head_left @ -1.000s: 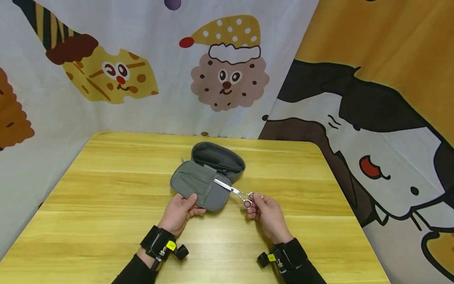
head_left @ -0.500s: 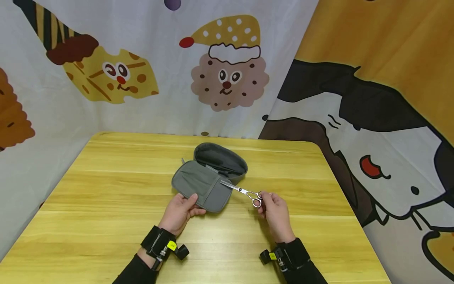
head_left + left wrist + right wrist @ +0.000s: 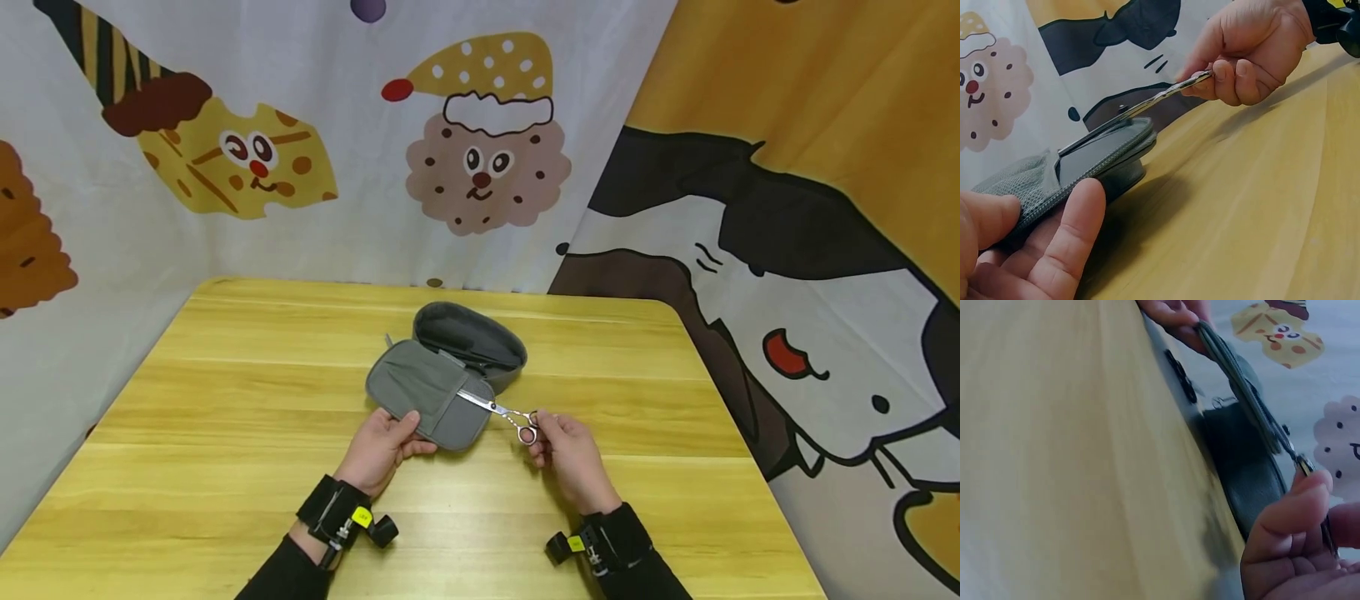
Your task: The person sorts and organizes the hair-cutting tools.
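- So, the left hand point(image 3: 381, 452) is pinching the near edge of a grey case's lid point(image 3: 467, 429), thumb on the upper side and fingers tucked under.
- The right hand point(image 3: 573, 458) has a pair of silver scissors point(image 3: 492, 407), thumb and fingers pinched on the handles. One of the rings shows clearly just beside the fingertips.
- The scissors point up and left in the head view, with the blades over the lid and the handles sticking out past its right edge. Blades look to be together.
- Their tip sits right at the edge of the mesh pocket point(image 3: 420, 387) on the lid's inner face. Honestly can't tell if it's just under that edge or only touching it.
- From the left wrist you can see the lid is tilted and lifted clear of the surface point(image 3: 225, 483), zip teeth running round its rim.
- The case body point(image 3: 512, 379) is right behind the lid, joined to it and resting on the surface toward the far side. It's gaping, but too dark inside to make out what's in there.
- There's a little zip pull point(image 3: 1225, 401) poking out by the case in the right wrist view.
- Both wrists have black straps point(image 3: 335, 510) with small cameras point(image 3: 385, 532) on them, plus black sleeves point(image 3: 288, 575).
- Behind it all hangs a cartoon-print cloth point(image 3: 300, 250), including a smiley cookie point(image 3: 487, 179) in a dotted hat.
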